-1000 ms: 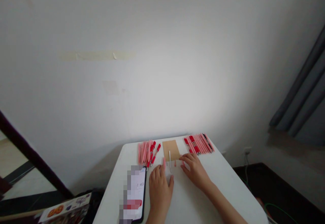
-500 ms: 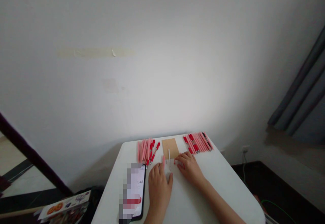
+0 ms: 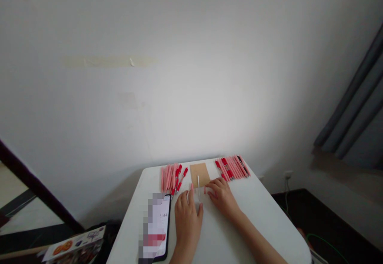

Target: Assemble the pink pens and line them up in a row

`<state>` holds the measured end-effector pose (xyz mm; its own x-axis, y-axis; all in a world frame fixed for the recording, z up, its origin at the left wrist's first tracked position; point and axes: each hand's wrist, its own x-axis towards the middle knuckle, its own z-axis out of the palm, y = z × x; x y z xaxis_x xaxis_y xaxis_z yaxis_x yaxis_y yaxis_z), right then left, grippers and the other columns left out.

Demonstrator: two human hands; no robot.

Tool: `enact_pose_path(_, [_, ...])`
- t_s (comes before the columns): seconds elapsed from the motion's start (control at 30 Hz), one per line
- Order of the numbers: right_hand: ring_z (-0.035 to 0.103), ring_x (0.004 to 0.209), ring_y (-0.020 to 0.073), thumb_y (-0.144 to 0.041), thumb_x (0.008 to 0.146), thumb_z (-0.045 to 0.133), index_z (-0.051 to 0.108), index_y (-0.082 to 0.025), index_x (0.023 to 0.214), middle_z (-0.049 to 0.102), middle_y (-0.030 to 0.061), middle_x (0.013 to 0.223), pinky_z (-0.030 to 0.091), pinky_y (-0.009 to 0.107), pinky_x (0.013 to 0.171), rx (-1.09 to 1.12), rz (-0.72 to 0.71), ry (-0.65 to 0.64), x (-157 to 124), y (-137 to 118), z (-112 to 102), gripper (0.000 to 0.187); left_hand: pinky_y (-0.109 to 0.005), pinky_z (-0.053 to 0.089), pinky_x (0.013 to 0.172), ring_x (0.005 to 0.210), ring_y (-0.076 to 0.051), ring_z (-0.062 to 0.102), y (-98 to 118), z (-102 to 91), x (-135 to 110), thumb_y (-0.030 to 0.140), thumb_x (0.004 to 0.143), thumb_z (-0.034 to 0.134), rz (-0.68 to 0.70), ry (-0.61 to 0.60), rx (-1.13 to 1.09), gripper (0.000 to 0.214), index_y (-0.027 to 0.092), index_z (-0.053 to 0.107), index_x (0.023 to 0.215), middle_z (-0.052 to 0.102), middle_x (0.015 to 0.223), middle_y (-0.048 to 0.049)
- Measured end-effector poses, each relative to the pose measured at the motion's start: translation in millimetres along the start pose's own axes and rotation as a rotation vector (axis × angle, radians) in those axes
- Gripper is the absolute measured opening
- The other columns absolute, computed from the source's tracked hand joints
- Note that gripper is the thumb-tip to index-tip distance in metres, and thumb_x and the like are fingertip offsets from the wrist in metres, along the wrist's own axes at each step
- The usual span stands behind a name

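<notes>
My left hand (image 3: 188,216) lies palm down on the white table (image 3: 215,240), fingers stretched and thumb apart. Its fingertips are at a short pink tube (image 3: 192,187), which looks like a pen part. Between my hands lies a thin white stick (image 3: 198,188), perhaps a pen refill, its far end over a square of brown paper (image 3: 199,170). My right hand (image 3: 223,196) rests with spread, slightly bent fingers at the paper's near right corner. Beside its fingertips is a tiny pink piece (image 3: 205,190); whether they touch it I cannot tell.
Pink pens (image 3: 168,178) and red pens (image 3: 181,178) lie at the back left. A row of pink, red and black pens (image 3: 233,168) lies at the back right. A phone (image 3: 163,228) is left of my left hand. The wall (image 3: 191,96) stands behind the table.
The whole view has shifted slightly to the left. Both hands stay in nearly the same place on the table; the right fingers have moved only a little around the small pink piece.
</notes>
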<state>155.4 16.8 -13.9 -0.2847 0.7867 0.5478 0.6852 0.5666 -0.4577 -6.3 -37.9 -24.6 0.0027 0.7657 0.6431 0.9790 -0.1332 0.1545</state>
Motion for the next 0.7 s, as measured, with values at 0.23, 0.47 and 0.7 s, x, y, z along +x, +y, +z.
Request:
enact_pose_path(0.23, [0.051,0.102,0.0238,-0.025,0.088,0.052,0.063,-0.024,0.112,0.059,0.0090,0.102,0.044,0.044,0.091,0.065,0.036,0.209,-5.7,20.0,4.3,0.026,-0.047,0.042,0.096,0.112,-0.026,0.046,9.6,3.0,25.8,0.026,0.079,0.057,0.053,-0.028,-0.056,0.026,0.020,0.062,0.104,0.055,0.114,-0.0081])
enact_pose_path(0.47, [0.051,0.094,0.0225,-0.036,0.092,0.047,0.068,-0.023,0.094,0.056,0.0081,0.094,0.045,0.039,0.085,0.124,0.125,0.236,-9.4,30.5,4.7,0.025,-0.051,0.039,0.097,0.116,-0.028,0.043,17.0,14.9,44.0,0.024,0.074,0.062,0.020,-0.060,-0.107,0.009,0.022,0.067,0.081,0.057,0.114,-0.0061])
enact_pose_path(0.7, [0.052,0.084,0.0217,-0.040,0.091,0.048,0.071,-0.025,0.089,0.060,0.0066,0.084,0.043,0.036,0.078,0.091,0.158,0.189,-9.8,32.1,2.6,0.028,-0.051,0.039,0.097,0.114,-0.028,0.044,19.4,22.7,36.5,0.024,0.079,0.056,-0.030,-0.030,-0.081,0.014,0.020,0.069,0.084,0.060,0.112,-0.0079])
